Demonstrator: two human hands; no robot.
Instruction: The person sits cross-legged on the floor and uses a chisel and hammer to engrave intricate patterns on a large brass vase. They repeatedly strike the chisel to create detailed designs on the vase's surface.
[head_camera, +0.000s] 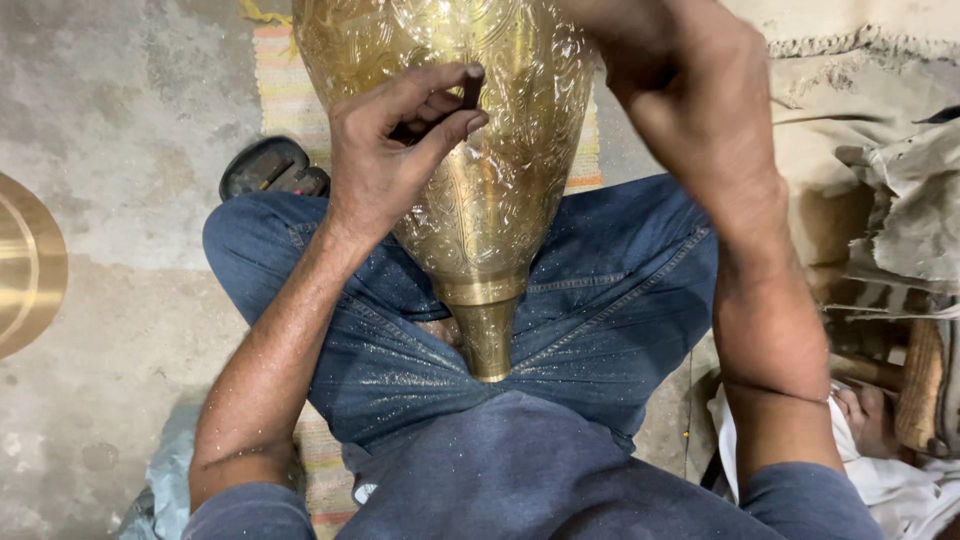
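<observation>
Shiny engraved brass vase (500, 180), narrow neck toward the lap, under left hand (385, 150)

Single head-worn view, straight down and close over the lap and brass vessel (470, 170).

Stained concrete floor (120, 130), striped mat (282, 90)

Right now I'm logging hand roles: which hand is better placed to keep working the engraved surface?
Left. The left hand already pinches a small dark tool against the engraved brass vase. The right hand is blurred at the vase's far side, probably steadying it.
</observation>
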